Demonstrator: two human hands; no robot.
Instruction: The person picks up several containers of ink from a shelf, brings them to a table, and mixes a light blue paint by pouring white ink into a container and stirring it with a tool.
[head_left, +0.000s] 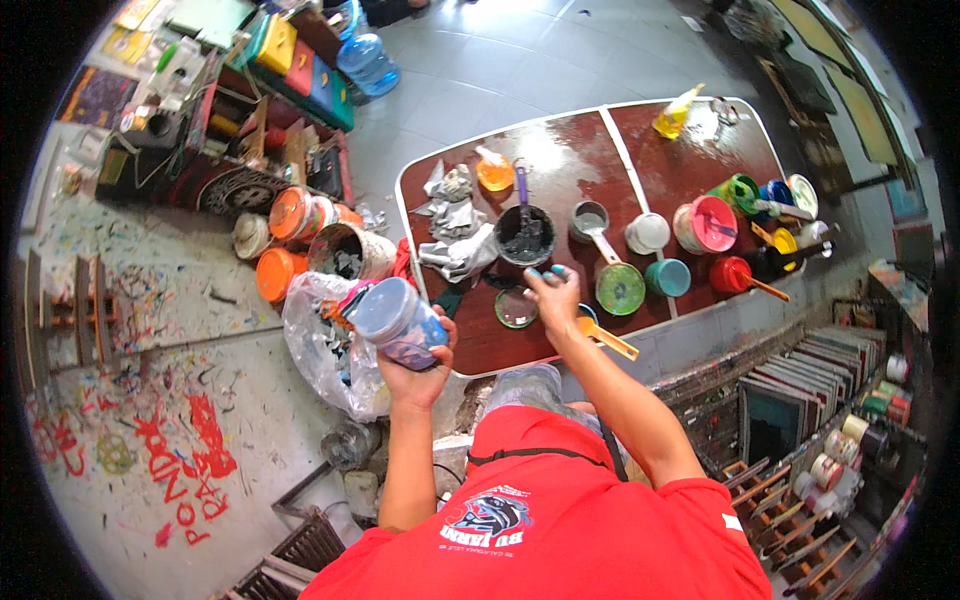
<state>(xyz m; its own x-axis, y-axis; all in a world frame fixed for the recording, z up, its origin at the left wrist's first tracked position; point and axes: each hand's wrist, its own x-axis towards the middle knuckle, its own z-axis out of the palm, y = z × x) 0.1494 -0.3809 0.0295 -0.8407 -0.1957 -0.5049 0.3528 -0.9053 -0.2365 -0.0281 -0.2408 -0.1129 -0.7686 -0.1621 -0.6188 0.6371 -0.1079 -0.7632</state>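
Observation:
My left hand (420, 372) is wrapped round a clear plastic jar (398, 322) with a pale blue top and blue-purple stains, held tilted off the table's left front edge. Over the table, my right hand (555, 298) has its fingers stretched out and slightly apart, with blue-green colour at the tips. Just beyond those fingers stands a dark tub (524, 248) of blackish paint, a purple-handled tool (522, 185) upright in it. Beside the right hand lies a round clear lid or dish (515, 308). To its right is a green-rimmed container (620, 288).
Crumpled grey rags (455, 255) lie on the brown table's (580, 150) left side. Pink (712, 224), red (731, 274) and teal (667, 277) paint containers crowd the right. Near my left arm sits a clear plastic bag (325, 345) beside orange-lidded buckets (292, 214). Framed screens (800, 390) stand lower right.

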